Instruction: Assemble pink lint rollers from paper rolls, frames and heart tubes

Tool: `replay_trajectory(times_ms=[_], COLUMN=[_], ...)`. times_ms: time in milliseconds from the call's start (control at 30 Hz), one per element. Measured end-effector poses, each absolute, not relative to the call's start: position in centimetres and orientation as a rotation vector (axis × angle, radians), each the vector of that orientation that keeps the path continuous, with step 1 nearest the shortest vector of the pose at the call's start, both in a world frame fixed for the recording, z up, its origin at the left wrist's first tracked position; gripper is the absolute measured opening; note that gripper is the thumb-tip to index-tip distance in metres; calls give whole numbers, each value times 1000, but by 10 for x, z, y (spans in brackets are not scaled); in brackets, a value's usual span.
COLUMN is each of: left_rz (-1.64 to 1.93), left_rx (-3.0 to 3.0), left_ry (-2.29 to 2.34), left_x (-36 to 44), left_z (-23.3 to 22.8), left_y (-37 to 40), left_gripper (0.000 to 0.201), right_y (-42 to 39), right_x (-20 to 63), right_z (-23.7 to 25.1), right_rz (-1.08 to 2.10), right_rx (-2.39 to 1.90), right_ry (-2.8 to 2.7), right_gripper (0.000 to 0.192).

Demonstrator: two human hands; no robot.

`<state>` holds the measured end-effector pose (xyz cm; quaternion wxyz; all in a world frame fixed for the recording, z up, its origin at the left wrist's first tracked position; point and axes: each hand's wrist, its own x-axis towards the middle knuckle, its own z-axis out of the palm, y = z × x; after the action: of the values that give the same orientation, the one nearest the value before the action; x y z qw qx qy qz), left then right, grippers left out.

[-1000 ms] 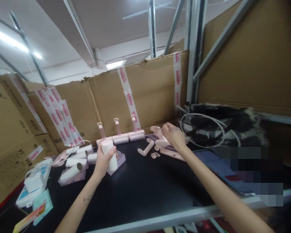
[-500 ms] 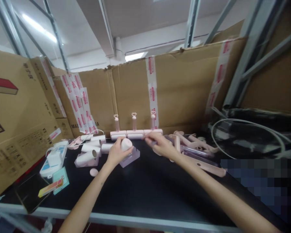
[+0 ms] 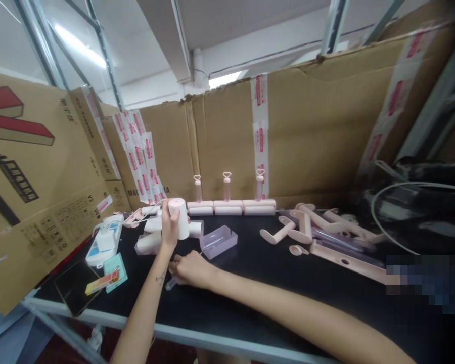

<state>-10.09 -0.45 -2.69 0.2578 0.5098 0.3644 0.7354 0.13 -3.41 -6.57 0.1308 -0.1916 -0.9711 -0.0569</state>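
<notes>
My left hand [image 3: 170, 225] is wrapped round a white paper roll [image 3: 183, 225] with a pink end cap, raised and tilted above the table. Lower down, my right hand [image 3: 192, 269] is close to the black tabletop with its fingers closed. A small clear tube [image 3: 171, 283] sticks out below those fingers; whatever else they touch is hidden. Between the hands and the back row lies an open translucent purple tray [image 3: 220, 245]. More white rolls [image 3: 151, 242] lie behind and left of my left hand.
Three pink holders [image 3: 227, 207] with upright heart-topped handles line the cardboard wall [image 3: 318, 136]. Pink parts [image 3: 301, 227] and a long pink strip with a hole [image 3: 349, 260] lie at the right. A power strip [image 3: 105, 240], phone [image 3: 76, 288] and yellow-orange cutter [image 3: 102, 282] are at the left.
My right hand has come from the back row down and left to the tabletop. My left hand has lifted the roll off the purple tray and moved left. The view has turned slightly.
</notes>
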Motion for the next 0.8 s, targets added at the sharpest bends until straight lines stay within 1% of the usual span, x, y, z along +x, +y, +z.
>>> replay_trajectory(times_ms=[33, 67, 167, 200, 267, 300, 367, 467, 533, 800], left_rz=[1983, 1983, 1971, 1921, 1724, 1597, 1388, 1162, 1033, 803], left_rx=[1416, 1454, 1575, 1653, 1861, 1980, 2225, 2643, 2843, 3041], left_ry=[1011, 1036, 1147, 1237, 1491, 1626, 1797, 1806, 1783, 1830], left_x=[-99, -97, -90, -88, -82, -79, -72, -66, -64, -58], left_z=[-29, -30, -33, -34, -36, -38, -43, -50, -54, -54], left_y=[-3, -1, 1, 0, -2, -3, -5, -6, -5, -7], left_gripper=[25, 23, 24, 26, 31, 33, 38, 40, 39, 39], right_y=[-34, -32, -14, -5, 13, 21, 32, 33, 29, 27], right_x=[13, 27, 69, 82, 101, 108, 118, 122, 120, 113], right_z=[-62, -58, -43, -39, -35, -34, -35, -37, -38, -47], right_rz=[-143, -120, -84, -70, -6, 48, 195, 430, 534, 612], right_rx=[-575, -608, -789, -858, -964, -993, -992, -886, -838, -882], right_ry=[-2798, -2768, -2635, -2586, -2491, -2430, -2263, -2051, -2028, -1960], right_gripper=[9, 12, 28, 28, 21, 18, 17, 22, 24, 24])
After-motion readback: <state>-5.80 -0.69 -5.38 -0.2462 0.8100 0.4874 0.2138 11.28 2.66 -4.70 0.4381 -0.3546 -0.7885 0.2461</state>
